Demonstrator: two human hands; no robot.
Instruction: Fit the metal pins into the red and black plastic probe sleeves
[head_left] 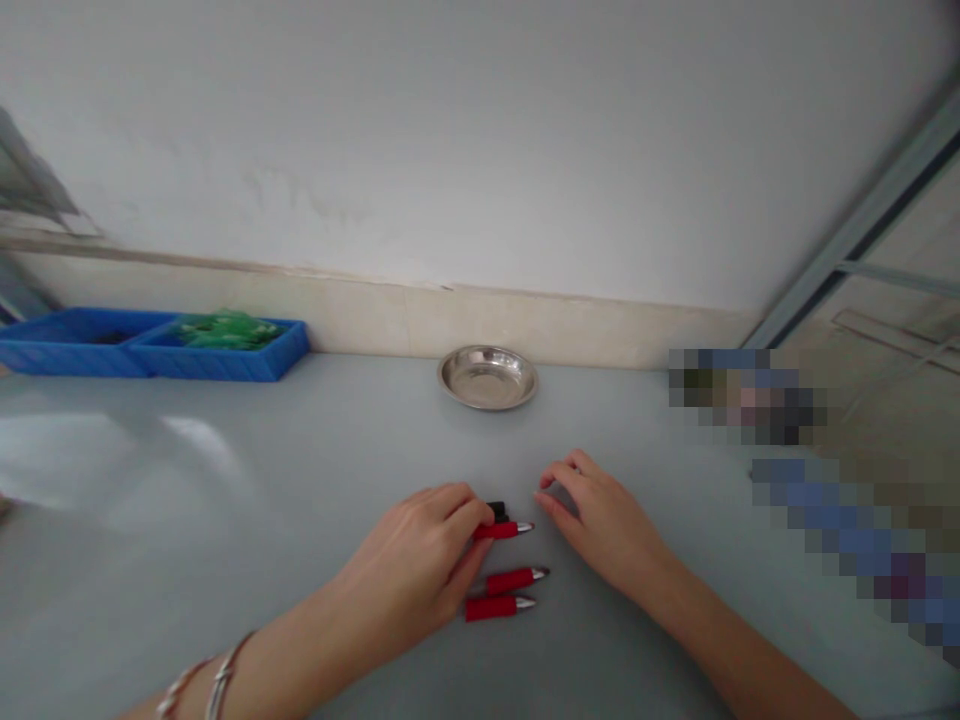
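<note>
Two red pen parts [493, 608] beside left hand [427, 545]; metal dish [487, 388] beyond.

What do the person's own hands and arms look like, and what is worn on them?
The left hand has no glove; two thin bracelets circle its wrist, reddish-brown, one with a silvery piece. The right hand shows no glove or bracelet. No sleeves are visible.
</note>
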